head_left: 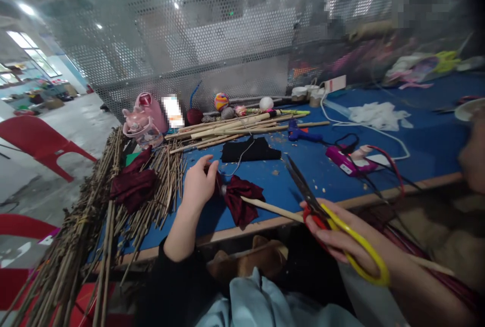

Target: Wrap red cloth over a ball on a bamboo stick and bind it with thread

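Note:
Near the front edge of the blue table, my left hand (200,180) is closed on the gathered end of a dark red cloth (240,200). Grey thread is wound around the gather, and a loose strand (242,157) runs up across a black cloth (250,150). A pale stick (273,208) extends from the cloth toward my right hand (337,236). That hand is closed on scissors (306,190) with red and yellow handles, their blades pointing up and left. Whether it also grips the stick is hard to make out.
Bundled twigs (76,236) lie at the left, with another dark red cloth (134,185) on them. Behind are pale sticks (227,127), a blue glue gun (303,132) and a magenta device (348,161) with cables. Another person's hand (473,155) shows at the right edge.

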Available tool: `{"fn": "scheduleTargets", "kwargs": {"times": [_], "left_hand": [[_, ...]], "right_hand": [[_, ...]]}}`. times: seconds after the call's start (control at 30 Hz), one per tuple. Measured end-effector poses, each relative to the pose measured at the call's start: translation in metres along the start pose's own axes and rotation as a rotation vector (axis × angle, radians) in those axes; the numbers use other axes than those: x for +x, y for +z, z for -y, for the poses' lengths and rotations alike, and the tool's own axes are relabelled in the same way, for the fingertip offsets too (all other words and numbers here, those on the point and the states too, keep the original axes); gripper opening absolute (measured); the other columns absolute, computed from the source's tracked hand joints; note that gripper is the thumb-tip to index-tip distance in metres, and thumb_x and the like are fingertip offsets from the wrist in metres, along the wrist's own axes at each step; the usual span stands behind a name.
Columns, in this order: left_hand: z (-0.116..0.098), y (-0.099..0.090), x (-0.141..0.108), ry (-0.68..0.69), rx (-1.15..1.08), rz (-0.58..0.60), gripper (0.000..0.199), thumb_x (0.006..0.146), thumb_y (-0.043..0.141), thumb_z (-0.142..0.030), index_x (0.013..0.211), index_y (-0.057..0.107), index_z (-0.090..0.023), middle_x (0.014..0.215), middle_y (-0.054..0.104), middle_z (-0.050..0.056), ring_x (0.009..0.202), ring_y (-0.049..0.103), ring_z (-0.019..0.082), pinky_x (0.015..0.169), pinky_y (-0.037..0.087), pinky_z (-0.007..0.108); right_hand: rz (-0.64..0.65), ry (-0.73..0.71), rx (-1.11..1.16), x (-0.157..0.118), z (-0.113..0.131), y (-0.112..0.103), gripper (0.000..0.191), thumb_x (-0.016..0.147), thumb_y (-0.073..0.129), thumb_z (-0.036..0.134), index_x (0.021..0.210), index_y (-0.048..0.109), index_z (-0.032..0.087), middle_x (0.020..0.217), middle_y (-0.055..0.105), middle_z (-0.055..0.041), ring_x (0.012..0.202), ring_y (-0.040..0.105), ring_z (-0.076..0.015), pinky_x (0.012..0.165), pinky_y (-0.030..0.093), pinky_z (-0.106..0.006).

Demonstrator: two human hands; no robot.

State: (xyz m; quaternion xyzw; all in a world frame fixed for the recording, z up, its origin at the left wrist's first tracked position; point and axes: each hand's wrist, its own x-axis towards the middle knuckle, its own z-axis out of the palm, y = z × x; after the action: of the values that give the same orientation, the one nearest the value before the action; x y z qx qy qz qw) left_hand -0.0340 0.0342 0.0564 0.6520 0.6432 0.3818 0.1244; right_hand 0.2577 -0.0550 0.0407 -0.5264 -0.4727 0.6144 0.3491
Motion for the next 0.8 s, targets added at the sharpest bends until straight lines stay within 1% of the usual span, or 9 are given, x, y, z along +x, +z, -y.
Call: {"fn": "scheduleTargets", "kwargs": {"times": [0.17,0.23,0.3,0.43,0.5,0.6,0.7,0.73,0.8], "left_hand": [[-0.002,-0.011,-0.013,-0.129,0.189,0.065,0.072,0.070,0.052,-0.062,0.120,0.050,-0.010,0.113,0.058,0.020,0.104,0.056,0.030,0.087,0.042,0.042],[-0.001,-0.020,-0.024,-0.206,0.221,0.186,0.066,0.067,0.053,-0.065,0.108,0.057,-0.014,0.100,0.064,0.016,0.093,0.060,0.029,0.081,0.044,0.040],[0.002,-0.026,-0.028,-0.216,0.211,0.238,0.058,0.066,0.056,-0.062,0.103,0.059,-0.017,0.089,0.067,0.010,0.082,0.062,0.025,0.075,0.046,0.036],[0.008,-0.016,-0.003,-0.042,0.131,0.169,0.058,0.061,0.066,-0.053,0.107,0.055,-0.018,0.094,0.065,0.007,0.084,0.061,0.022,0.074,0.046,0.032],[0.007,0.001,0.024,0.083,0.046,0.164,0.060,0.059,0.070,-0.048,0.106,0.054,-0.016,0.094,0.064,0.007,0.083,0.060,0.021,0.073,0.046,0.031],[-0.007,0.030,0.062,0.275,-0.052,0.178,0.051,0.061,0.073,-0.037,0.103,0.056,-0.015,0.097,0.064,0.008,0.090,0.059,0.021,0.081,0.045,0.032],[-0.026,0.046,0.064,0.302,-0.077,0.096,0.038,0.070,0.066,-0.029,0.103,0.056,-0.014,0.104,0.060,0.011,0.100,0.054,0.023,0.090,0.040,0.036],[-0.030,0.048,0.052,0.283,-0.078,0.022,0.038,0.073,0.063,-0.030,0.106,0.053,-0.013,0.110,0.056,0.014,0.107,0.050,0.024,0.093,0.036,0.038],[-0.035,0.048,0.008,0.129,-0.133,-0.261,0.030,0.080,0.054,-0.033,0.102,0.053,-0.013,0.104,0.056,0.012,0.100,0.050,0.022,0.088,0.038,0.036]], "right_hand": [[-0.241,-0.032,-0.063,0.000,-0.024,-0.017,0.065,0.054,0.074,0.047,0.110,0.048,0.025,0.087,0.062,-0.0097,0.071,0.062,-0.0221,0.044,0.047,-0.025],[-0.288,-0.057,-0.133,0.002,-0.031,-0.030,0.067,0.054,0.074,0.045,0.112,0.048,0.023,0.086,0.063,-0.0098,0.077,0.063,-0.0246,0.050,0.051,-0.027],[-0.288,-0.074,-0.229,0.004,-0.041,-0.042,0.065,0.059,0.071,0.043,0.116,0.049,0.021,0.085,0.065,-0.0093,0.081,0.064,-0.0256,0.056,0.054,-0.028],[-0.189,-0.125,-0.375,0.005,-0.059,-0.048,0.054,0.066,0.067,0.040,0.114,0.055,0.020,0.093,0.067,-0.0091,0.090,0.063,-0.0255,0.077,0.052,-0.031],[-0.120,-0.124,-0.326,0.004,-0.063,-0.035,0.052,0.068,0.066,0.039,0.115,0.054,0.020,0.093,0.067,-0.0095,0.087,0.064,-0.0250,0.078,0.052,-0.033],[-0.025,-0.111,-0.171,0.000,-0.063,-0.001,0.048,0.070,0.064,0.038,0.113,0.052,0.022,0.086,0.066,-0.0086,0.079,0.065,-0.0253,0.071,0.054,-0.034],[0.008,-0.141,-0.040,-0.003,-0.067,0.029,0.042,0.069,0.065,0.036,0.108,0.054,0.027,0.087,0.066,-0.0077,0.082,0.065,-0.0270,0.074,0.053,-0.035],[-0.015,-0.159,-0.013,-0.004,-0.070,0.035,0.041,0.068,0.066,0.036,0.107,0.055,0.028,0.087,0.066,-0.0072,0.083,0.065,-0.0269,0.075,0.053,-0.035],[-0.127,-0.187,0.026,-0.007,-0.079,0.036,0.041,0.066,0.067,0.038,0.104,0.056,0.028,0.086,0.065,-0.0068,0.080,0.065,-0.0265,0.069,0.054,-0.033]]}}
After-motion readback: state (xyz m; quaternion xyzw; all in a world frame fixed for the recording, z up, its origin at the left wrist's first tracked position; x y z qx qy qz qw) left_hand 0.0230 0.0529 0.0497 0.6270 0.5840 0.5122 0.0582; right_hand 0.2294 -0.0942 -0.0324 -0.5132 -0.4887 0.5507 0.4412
